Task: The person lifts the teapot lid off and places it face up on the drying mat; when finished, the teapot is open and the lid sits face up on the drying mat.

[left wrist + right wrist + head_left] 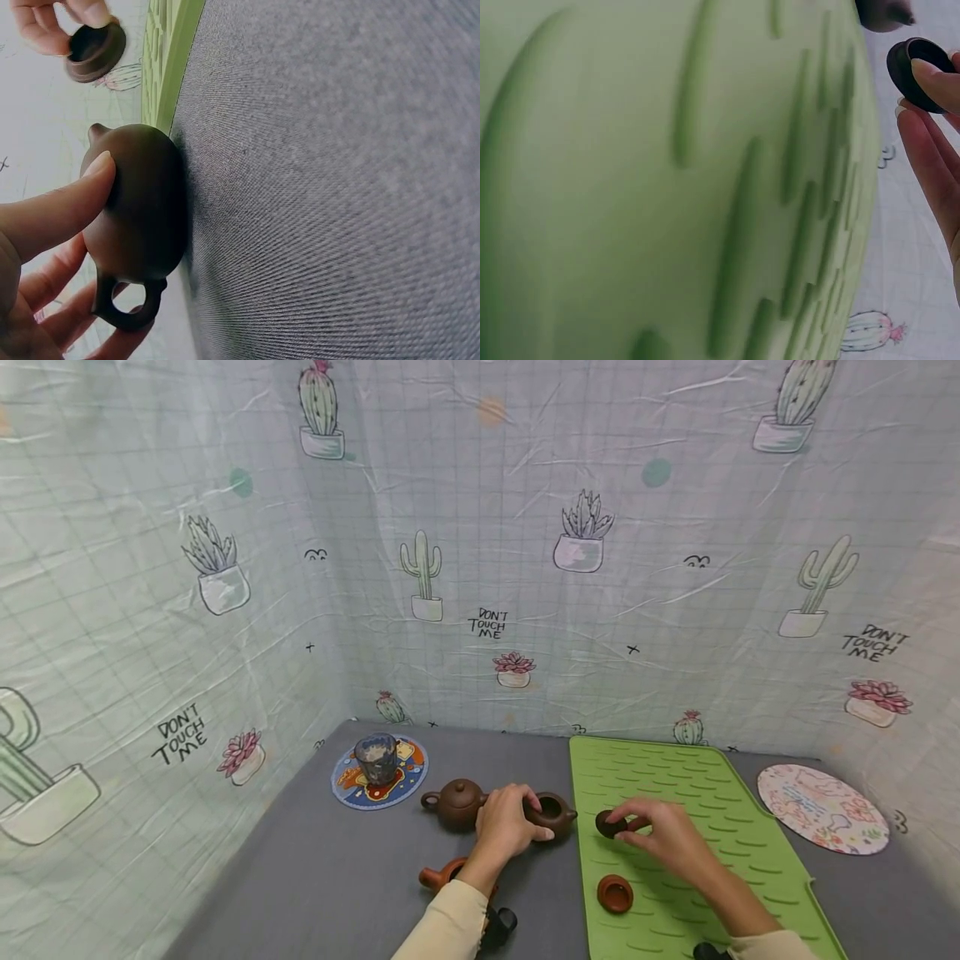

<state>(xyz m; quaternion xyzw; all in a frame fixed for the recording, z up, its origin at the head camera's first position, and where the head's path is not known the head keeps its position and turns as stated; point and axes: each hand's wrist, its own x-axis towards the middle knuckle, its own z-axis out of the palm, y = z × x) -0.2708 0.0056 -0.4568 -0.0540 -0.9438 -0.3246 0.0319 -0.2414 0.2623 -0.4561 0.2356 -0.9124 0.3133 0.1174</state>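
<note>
My left hand (510, 822) grips an open dark brown teapot (553, 814) that stands on the grey table beside the green mat. In the left wrist view its thumb presses the pot's side (146, 206), with the other fingers behind near the handle (129, 319). Over the mat, my right hand (667, 837) pinches a small dark brown lid (609, 824) between thumb and fingers. The lid is tipped so its hollow underside shows in the right wrist view. Left of my left hand stands a lidded brown teapot (457, 804). A reddish-orange teapot (442, 875) is partly hidden under my left forearm.
A reddish-orange lid (615, 893) lies upturned on the green mat (637, 768). At the back left, a glass (377, 758) stands on a blue patterned round mat (345, 792). A pale patterned round mat (823, 808) lies far right. Printed cloth (495, 527) walls the table.
</note>
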